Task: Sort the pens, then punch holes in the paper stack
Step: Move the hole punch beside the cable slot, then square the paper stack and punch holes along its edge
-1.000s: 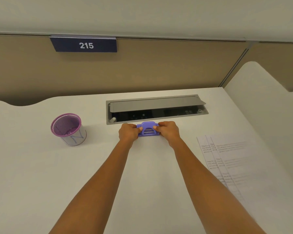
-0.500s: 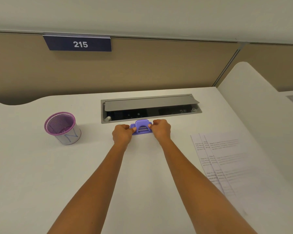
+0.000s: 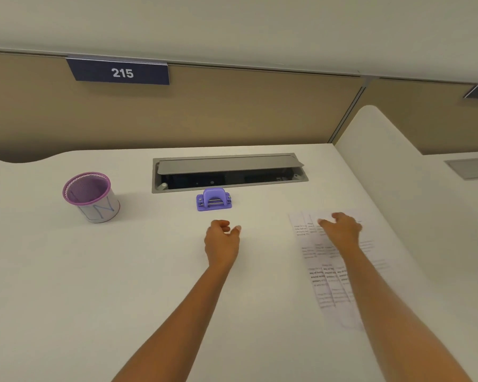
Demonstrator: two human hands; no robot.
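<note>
- Both hands have let go of the hole punch (image 3: pixel 214 199); it sits alone by the cable tray (image 3: pixel 229 163).
- Left hand (image 3: pixel 222 241) hovers, fingers loosely curled, empty.
- Right hand (image 3: pixel 341 230), fingers spread, is over the paper stack (image 3: pixel 326 274) (fanned, desk's right): punching next, probably.

Bare desk (image 3: pixel 122 271) between pen cup (image 3: pixel 90 197) and hole punch (image 3: pixel 214 200); open cable tray (image 3: pixel 229 175) behind

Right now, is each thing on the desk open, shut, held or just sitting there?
Hole punch: standing on the desk, untouched.
Pen cup: upright, untouched.
Cable box lid: propped open.
Paper sheets: flat, fanned out.
Left hand: loosely curled, holding nothing.
Right hand: fingers straight, over the paper sheets.
</note>
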